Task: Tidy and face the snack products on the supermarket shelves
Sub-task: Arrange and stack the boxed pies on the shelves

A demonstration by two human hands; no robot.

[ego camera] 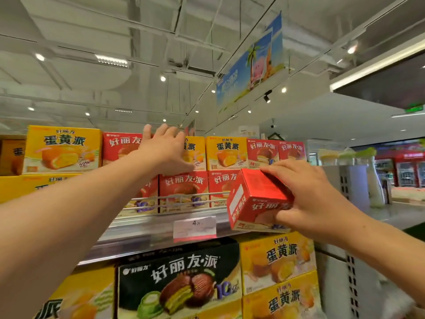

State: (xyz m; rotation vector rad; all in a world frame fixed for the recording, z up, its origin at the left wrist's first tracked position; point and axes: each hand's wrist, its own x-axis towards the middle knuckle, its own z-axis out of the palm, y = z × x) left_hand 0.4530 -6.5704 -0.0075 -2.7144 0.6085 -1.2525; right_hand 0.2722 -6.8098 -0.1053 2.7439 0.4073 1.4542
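At top shelf (161, 223): right hand (305, 194) grips small red snack box (257, 199), tilted, held clear of shelf front. Left hand (165, 149), fingers straight, presses upper row of boxes (226, 153). Box likely light, stiff cardboard, crushable; hold across opposite faces.

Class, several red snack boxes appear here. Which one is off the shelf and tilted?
The red box gripped by the right hand, in front of the shelf's right end; the other red boxes stand upright in rows.
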